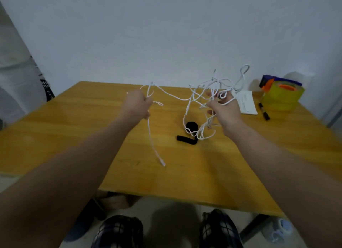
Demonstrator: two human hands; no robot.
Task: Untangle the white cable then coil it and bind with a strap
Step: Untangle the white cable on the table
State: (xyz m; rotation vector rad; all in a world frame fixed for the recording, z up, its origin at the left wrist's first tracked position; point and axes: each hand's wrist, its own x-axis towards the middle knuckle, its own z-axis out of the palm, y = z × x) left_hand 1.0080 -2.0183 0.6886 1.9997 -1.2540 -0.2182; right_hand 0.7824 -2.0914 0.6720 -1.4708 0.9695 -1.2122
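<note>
Above the table [74, 136], left hand [137, 104] and right hand [224, 110], each grip curled round white cable [150, 137].

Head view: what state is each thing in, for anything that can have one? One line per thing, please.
cable: tangled, held up over the table, one end hanging below the left hand
strap: lying on the table, unused, one end rolled
left hand: grips a strand
right hand: fingers curled through the tangle's loops
marker: lying flat
</note>
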